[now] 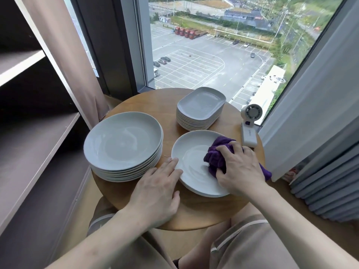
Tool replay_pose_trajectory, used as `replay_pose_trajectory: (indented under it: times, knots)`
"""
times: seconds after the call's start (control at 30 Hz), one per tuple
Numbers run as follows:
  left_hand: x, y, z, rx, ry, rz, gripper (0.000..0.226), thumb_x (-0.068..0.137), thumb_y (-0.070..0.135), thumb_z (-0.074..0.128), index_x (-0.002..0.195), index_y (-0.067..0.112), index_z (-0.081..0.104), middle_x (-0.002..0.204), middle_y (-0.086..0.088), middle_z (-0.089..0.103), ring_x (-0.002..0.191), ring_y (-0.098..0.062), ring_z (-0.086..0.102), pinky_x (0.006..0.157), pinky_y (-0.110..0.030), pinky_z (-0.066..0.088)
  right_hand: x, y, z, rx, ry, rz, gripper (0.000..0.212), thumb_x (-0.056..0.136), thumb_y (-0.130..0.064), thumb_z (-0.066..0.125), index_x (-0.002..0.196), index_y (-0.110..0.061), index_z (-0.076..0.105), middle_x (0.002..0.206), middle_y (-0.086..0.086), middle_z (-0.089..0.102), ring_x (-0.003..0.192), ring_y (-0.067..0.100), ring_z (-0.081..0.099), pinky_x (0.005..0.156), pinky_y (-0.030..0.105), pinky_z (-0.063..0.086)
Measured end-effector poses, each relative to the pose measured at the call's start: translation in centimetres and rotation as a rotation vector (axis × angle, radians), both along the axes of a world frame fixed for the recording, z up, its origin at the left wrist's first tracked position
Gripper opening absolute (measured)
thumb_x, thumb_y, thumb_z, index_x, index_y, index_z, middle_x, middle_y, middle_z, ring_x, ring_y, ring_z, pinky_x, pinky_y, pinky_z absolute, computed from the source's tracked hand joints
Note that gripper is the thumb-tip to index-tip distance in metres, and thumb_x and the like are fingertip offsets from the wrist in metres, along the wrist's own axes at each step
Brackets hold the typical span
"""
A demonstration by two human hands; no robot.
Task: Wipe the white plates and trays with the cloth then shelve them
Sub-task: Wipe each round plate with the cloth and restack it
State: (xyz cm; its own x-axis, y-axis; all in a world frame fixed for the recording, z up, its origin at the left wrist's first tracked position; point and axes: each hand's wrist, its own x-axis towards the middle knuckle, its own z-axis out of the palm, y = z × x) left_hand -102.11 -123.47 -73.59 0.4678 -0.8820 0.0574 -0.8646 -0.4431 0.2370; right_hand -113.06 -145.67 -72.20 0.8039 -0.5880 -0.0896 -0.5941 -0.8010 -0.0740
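Note:
A single white round plate lies on the round wooden table at the front right. My right hand grips a bunched purple cloth and presses it into the plate's right half. My left hand lies flat on the table, its straight fingertips touching the plate's left rim. A stack of several white round plates stands at the left. A stack of several white rectangular trays stands at the back.
A small white handheld fan stands at the table's right edge. Dark open shelves line the left wall. A window and curtains are behind and to the right. My knees sit under the table.

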Motion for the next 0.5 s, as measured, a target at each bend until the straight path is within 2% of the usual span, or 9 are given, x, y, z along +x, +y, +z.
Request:
replay_pose_trajectory:
  times: [0.13,0.23,0.33,0.43,0.5]
  knots:
    - [0.0,0.0,-0.1,-0.007,0.021,-0.008,0.058,0.092,0.038,0.051,0.147,0.027,0.039,0.169,0.003,0.019,0.156,-0.012,0.013,0.120,-0.032,0.025,-1.2,1.4,0.3,0.138,-0.042,0.024,0.066,0.072,-0.061,0.048,0.136,-0.044,0.041,0.140,-0.006,0.043,0.126,0.026,0.040,0.114,0.041,0.029]
    - [0.0,0.2,-0.2,-0.023,0.037,-0.011,0.069,0.095,0.040,0.048,0.158,0.026,0.023,0.171,0.006,0.009,0.157,-0.008,0.003,0.122,-0.029,0.019,-1.0,2.7,0.6,0.219,-0.066,0.064,0.067,0.067,-0.058,0.047,0.133,-0.046,0.043,0.136,-0.011,0.045,0.122,0.023,0.042,0.110,0.038,0.034]
    - [-0.2,0.4,-0.1,-0.080,0.080,-0.019,0.079,0.095,0.039,0.050,0.162,0.028,0.010,0.170,0.011,0.005,0.156,-0.004,0.002,0.121,-0.025,0.022,-0.3,3.8,0.9,0.324,-0.096,0.115,0.066,0.068,-0.053,0.048,0.133,-0.047,0.044,0.139,-0.014,0.043,0.123,0.020,0.042,0.108,0.038,0.037]
    - [-0.4,0.4,0.2,-0.124,0.119,-0.031,0.083,0.093,0.036,0.054,0.163,0.029,0.009,0.169,0.017,0.003,0.155,-0.002,0.006,0.118,-0.024,0.026,1.0,4.6,0.6,0.442,-0.149,0.153,0.065,0.070,-0.047,0.050,0.134,-0.047,0.044,0.142,-0.016,0.041,0.125,0.019,0.040,0.109,0.036,0.035]
    - [-0.4,0.3,0.2,-0.138,0.130,-0.028,0.084,0.093,0.035,0.056,0.163,0.027,0.010,0.169,0.016,0.005,0.155,-0.002,0.007,0.119,-0.020,0.021,2.0,4.8,0.4,0.527,-0.202,0.154,0.065,0.071,-0.042,0.053,0.135,-0.046,0.046,0.144,-0.015,0.040,0.126,0.019,0.039,0.110,0.034,0.034]
